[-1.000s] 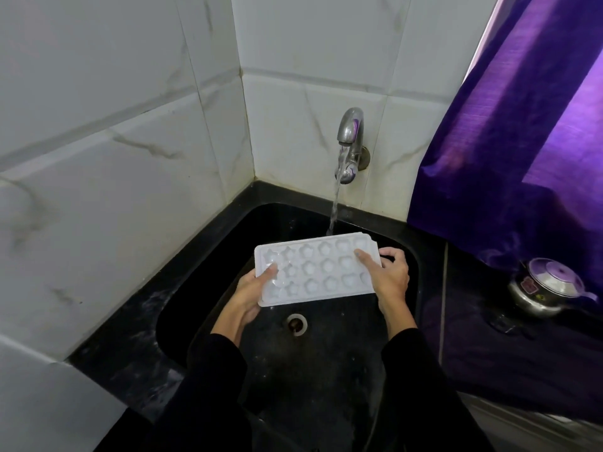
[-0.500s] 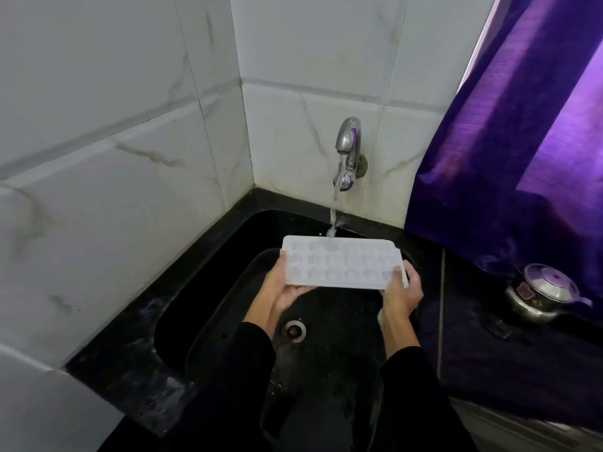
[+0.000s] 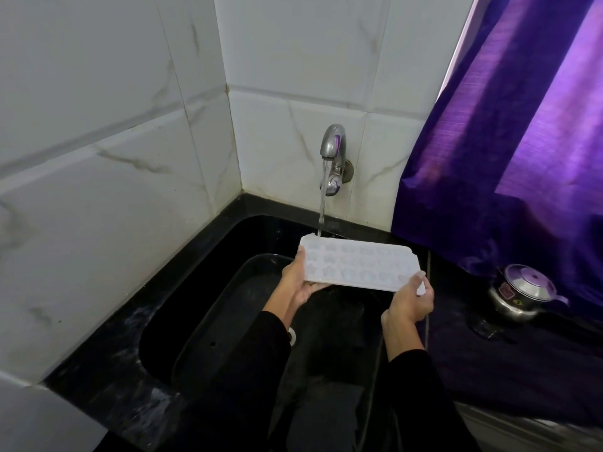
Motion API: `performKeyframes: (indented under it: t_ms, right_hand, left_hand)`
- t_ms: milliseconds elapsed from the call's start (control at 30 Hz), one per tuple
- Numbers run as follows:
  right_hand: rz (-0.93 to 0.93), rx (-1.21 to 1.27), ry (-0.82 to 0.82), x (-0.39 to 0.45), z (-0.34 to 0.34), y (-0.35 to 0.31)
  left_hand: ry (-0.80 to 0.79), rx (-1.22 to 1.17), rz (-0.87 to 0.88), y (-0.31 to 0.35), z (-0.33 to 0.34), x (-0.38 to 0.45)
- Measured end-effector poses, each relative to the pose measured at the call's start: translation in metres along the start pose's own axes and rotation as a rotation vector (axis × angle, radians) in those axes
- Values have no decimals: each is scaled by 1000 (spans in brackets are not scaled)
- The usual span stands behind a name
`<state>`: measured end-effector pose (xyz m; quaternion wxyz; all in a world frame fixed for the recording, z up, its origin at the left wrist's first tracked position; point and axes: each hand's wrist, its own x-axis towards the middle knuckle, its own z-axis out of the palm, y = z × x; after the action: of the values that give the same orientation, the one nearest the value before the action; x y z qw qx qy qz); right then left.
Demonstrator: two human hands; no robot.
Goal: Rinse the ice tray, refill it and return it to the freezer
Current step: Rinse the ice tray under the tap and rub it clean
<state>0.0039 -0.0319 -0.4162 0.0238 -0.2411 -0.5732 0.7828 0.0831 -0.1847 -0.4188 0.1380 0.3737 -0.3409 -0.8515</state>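
Ice tray [image 3: 359, 267] now held nearly level above the black sink [image 3: 202, 288], shifted right since a second ago so the stream from the tap [image 3: 332, 148] lands on its far left corner rather than mid-edge. Left hand [image 3: 295, 282] grips the left end, right hand [image 3: 411, 300] the near right corner — fingers of both pinch the rim, thumbs on top. Several pockets look wet or part-filled — judged: rinsing is giving way to refilling; levelness matters to avoid spilling on the counter [image 3: 489, 363].

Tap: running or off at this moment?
Running. A stream falls from the tap onto the far left corner of the ice tray held over the sink.
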Motion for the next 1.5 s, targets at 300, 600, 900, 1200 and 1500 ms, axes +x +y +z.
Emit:
performKeyframes:
  t_ms: [300, 600, 900, 1200, 1500]
  right_hand:
    - [79, 114, -120, 8, 15, 0]
    - [106, 123, -181, 4, 36, 2]
    - [126, 37, -235, -21, 42, 21]
    - [156, -15, -344, -52, 50, 34]
    - [184, -70, -469, -72, 63, 39]
  left_hand:
    - [31, 0, 34, 19, 8, 6]
    - [44, -41, 64, 32, 0, 5]
    - [168, -45, 122, 30, -39, -5]
    - [356, -95, 207, 41, -71, -32]
    - [439, -137, 266, 54, -99, -50]
